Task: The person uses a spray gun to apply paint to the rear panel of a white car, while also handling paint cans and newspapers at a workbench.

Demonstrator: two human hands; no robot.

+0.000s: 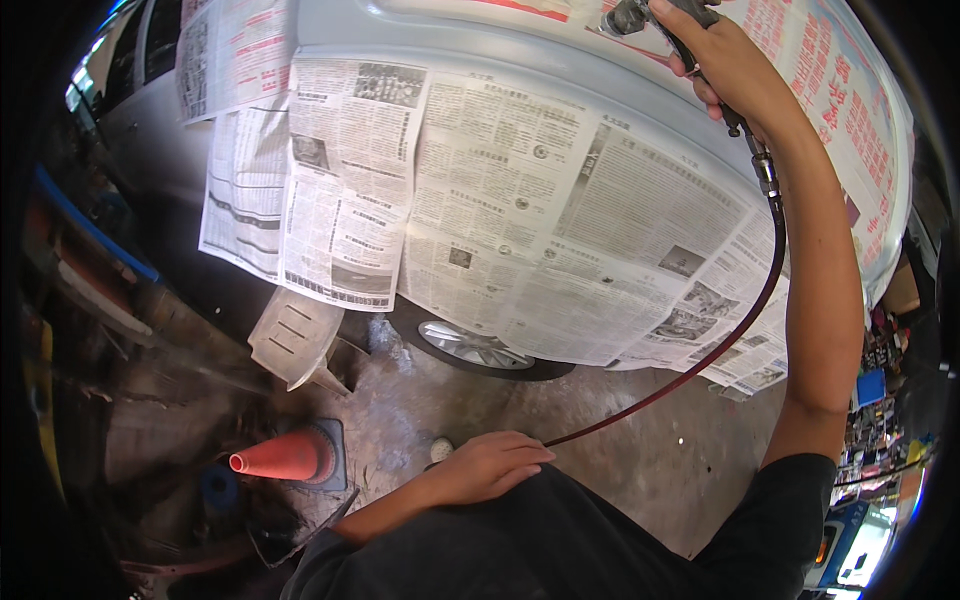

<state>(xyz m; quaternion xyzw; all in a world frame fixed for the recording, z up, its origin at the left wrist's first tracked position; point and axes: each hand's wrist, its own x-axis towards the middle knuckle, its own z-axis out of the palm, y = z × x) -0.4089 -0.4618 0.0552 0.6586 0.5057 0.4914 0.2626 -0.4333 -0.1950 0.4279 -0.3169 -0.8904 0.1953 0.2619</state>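
Observation:
High at the right, my right hand (pixel 722 55) is closed around a spray gun (pixel 690 28) beside a grey car panel (pixel 480 62) edged with newspaper. From the gun's handle a dark red air hose (pixel 720 350) hangs by a metal coupling (pixel 765 175) and curves down to the left. My left hand (pixel 492 468) lies flat in front of my dark shirt, fingers stretched out to the right. The hose runs out of sight at its fingers; no grip on it shows. Newspaper sheets (pixel 500 200) cover the car's lower side, above a wheel (pixel 475 345).
A worn plastic stool (pixel 295 335) stands by the wheel on the concrete floor (pixel 640 440). Left of my left hand is an orange traffic cone (pixel 285 456) on a dark base. Cluttered shelves and a blue box (pixel 870 388) are at the far right. Dark parts fill the left side.

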